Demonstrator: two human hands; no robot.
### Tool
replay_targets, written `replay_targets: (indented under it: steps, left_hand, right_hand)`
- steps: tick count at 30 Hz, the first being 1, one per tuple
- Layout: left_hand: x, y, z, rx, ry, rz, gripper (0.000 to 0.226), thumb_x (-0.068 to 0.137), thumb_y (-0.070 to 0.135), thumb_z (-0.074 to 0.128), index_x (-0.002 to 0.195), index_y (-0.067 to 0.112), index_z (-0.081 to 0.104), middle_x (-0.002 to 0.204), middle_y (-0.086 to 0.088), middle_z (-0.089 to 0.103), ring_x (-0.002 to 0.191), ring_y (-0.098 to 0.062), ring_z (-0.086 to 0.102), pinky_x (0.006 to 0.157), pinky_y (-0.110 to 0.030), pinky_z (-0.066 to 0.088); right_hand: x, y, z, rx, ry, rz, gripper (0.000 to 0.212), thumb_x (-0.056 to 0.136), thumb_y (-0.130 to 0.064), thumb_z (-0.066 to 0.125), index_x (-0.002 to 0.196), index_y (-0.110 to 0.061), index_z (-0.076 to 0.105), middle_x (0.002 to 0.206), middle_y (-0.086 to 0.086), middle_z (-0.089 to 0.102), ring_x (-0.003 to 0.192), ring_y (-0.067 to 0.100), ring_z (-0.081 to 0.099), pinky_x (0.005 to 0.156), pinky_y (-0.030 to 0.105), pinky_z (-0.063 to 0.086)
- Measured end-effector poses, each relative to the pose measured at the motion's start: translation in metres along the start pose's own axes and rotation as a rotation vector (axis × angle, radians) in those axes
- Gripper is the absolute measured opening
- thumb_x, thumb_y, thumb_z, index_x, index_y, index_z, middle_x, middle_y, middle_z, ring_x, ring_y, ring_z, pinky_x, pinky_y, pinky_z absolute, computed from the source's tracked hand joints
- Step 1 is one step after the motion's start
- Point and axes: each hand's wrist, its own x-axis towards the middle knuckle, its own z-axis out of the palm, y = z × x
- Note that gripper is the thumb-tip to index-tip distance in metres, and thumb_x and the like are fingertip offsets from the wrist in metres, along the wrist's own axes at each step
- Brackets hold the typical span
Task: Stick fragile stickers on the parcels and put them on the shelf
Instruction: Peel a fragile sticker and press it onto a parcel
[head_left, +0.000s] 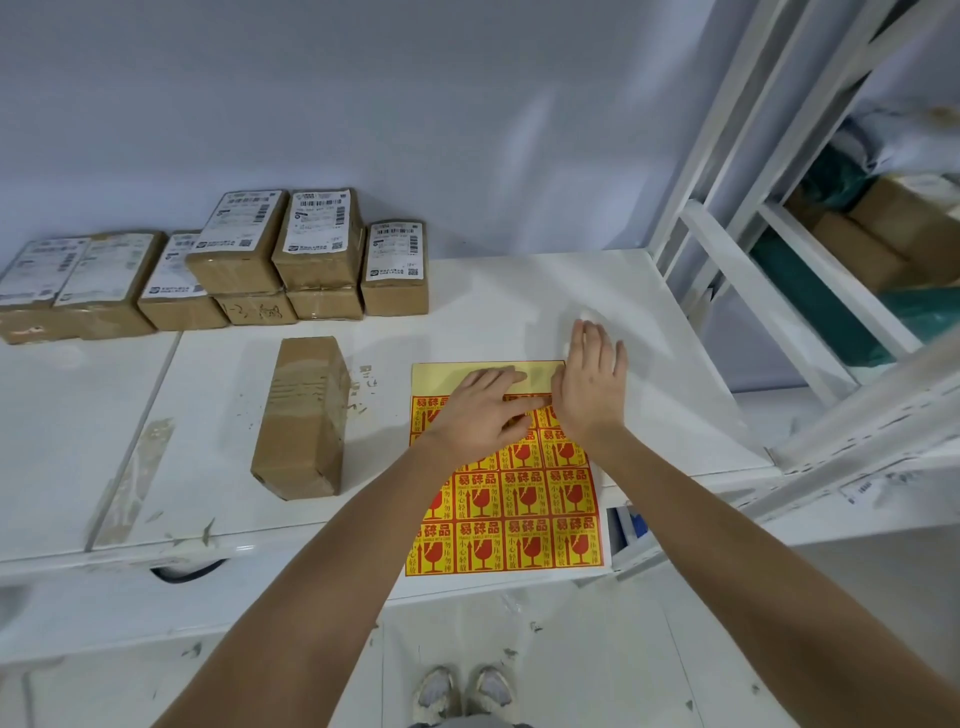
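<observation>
- White worktop (519, 291) against a pale wall, and all the action is on the fragile sticker sheet (524, 499) lying flat at the table's near edge, its long axis running away from the person.
- Top row of the sheet is already bare yellow backing; the red-and-yellow stickers start just below it.
- Left hand (480, 413) lies on the sheet's upper part, fingers stretched out toward the right, tips on the first sticker row, and looks to be working at a sticker's edge, though I cannot tell whether one is lifted.
- Right hand (589, 384) rests at the sheet's top right corner, fingers straight and together, pressing it down, holding nothing.
- So both hands are on the sheet itself; the sticker being worked lies between them, right under the left fingertips.
- Target next, I'd judge: the plain brown parcel (301, 415) just left of the sheet, lying lengthwise, nearer the left hand and not touching it.
- Further back, stacked labelled parcels (317, 244) line the wall.
- White metal shelf (737, 270) stands to the right, already holding boxes and green bags.
</observation>
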Motion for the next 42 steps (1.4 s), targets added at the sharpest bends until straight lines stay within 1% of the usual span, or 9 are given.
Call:
replay_targets:
  steps: [9,14,17,21,24,29,34,37,42]
  left_hand:
    - [0.0,-0.003,-0.002,-0.037,-0.068,-0.041,0.039,0.099,0.041,0.036,0.136,0.04,0.045,0.147,0.0,0.035,0.137,-0.018,0.026,0.113,-0.036,0.015]
    - [0.001,-0.003,-0.006,0.025,-0.11,-0.034,0.041,0.099,0.042,0.033,0.139,0.036,0.042,0.149,-0.001,0.031,0.137,-0.019,0.025,0.113,-0.036,0.014]
    - [0.002,-0.001,-0.006,0.063,-0.131,-0.036,0.042,0.101,0.042,0.028,0.142,0.038,0.035,0.151,-0.001,0.027,0.14,-0.02,0.021,0.115,-0.036,0.013]
    - [-0.001,0.008,-0.007,0.092,-0.193,-0.067,0.046,0.101,0.045,0.018,0.147,0.04,0.017,0.158,-0.003,0.013,0.146,-0.02,0.003,0.118,-0.038,-0.004]
    - [-0.009,0.013,-0.017,0.081,-0.106,-0.106,0.05,0.101,0.046,0.013,0.149,0.035,0.006,0.159,-0.001,0.003,0.146,-0.017,-0.008,0.117,-0.039,-0.011]
    - [-0.025,0.012,-0.048,-0.099,0.156,-0.644,0.049,0.099,0.018,0.033,0.147,0.011,0.026,0.157,-0.006,0.018,0.146,-0.019,0.004,0.119,-0.037,0.003]
    - [-0.049,0.018,-0.072,-0.31,0.273,-0.619,0.05,0.094,0.015,0.048,0.142,0.008,0.035,0.145,-0.008,0.037,0.131,-0.023,0.039,0.106,-0.034,0.034]
    - [-0.048,0.016,-0.095,-0.44,0.319,-0.65,0.052,0.093,0.021,0.055,0.14,0.009,0.037,0.135,-0.011,0.044,0.124,-0.025,0.046,0.098,-0.035,0.039]
    - [-0.056,0.008,-0.126,-0.507,0.369,-0.581,0.036,0.088,0.015,0.061,0.122,0.01,0.055,0.117,-0.007,0.058,0.112,-0.018,0.054,0.092,-0.032,0.044]
  right_hand:
    - [-0.002,0.001,-0.006,-0.022,-0.079,0.22,0.058,0.098,-0.027,0.03,0.148,-0.001,0.015,0.151,0.017,0.025,0.141,0.032,0.019,0.116,0.049,0.009]
    - [-0.021,-0.007,-0.01,-0.078,0.019,0.09,0.058,0.087,-0.016,0.05,0.14,0.004,0.036,0.137,0.021,0.045,0.129,0.036,0.041,0.108,0.052,0.03]
    - [-0.032,-0.004,-0.008,-0.078,0.008,0.093,0.057,0.087,-0.018,0.051,0.139,0.004,0.037,0.137,0.021,0.046,0.129,0.036,0.041,0.107,0.052,0.03]
    - [-0.034,0.0,-0.006,-0.026,-0.057,0.219,0.057,0.095,-0.029,0.036,0.143,0.0,0.028,0.144,0.018,0.036,0.135,0.033,0.03,0.112,0.051,0.019]
    - [-0.032,-0.001,-0.007,-0.023,-0.024,0.196,0.056,0.096,-0.031,0.034,0.143,0.0,0.029,0.143,0.018,0.037,0.133,0.032,0.032,0.112,0.051,0.02]
    - [-0.022,-0.01,-0.035,0.158,0.142,0.133,0.052,0.093,-0.022,0.045,0.14,-0.002,0.034,0.136,0.017,0.044,0.125,0.031,0.043,0.109,0.049,0.026]
    - [-0.01,-0.049,-0.086,0.597,0.076,-0.124,0.035,0.085,-0.006,0.057,0.12,-0.007,0.058,0.116,0.009,0.058,0.101,0.026,0.059,0.086,0.037,0.046]
    - [-0.011,-0.074,-0.114,0.859,-0.078,-0.189,0.027,0.085,-0.001,0.057,0.11,-0.012,0.063,0.106,0.003,0.062,0.09,0.016,0.059,0.082,0.028,0.049]
    - [-0.013,-0.094,-0.13,0.931,-0.158,-0.297,0.03,0.084,0.002,0.055,0.107,-0.017,0.062,0.101,-0.003,0.063,0.088,0.014,0.06,0.083,0.026,0.048]
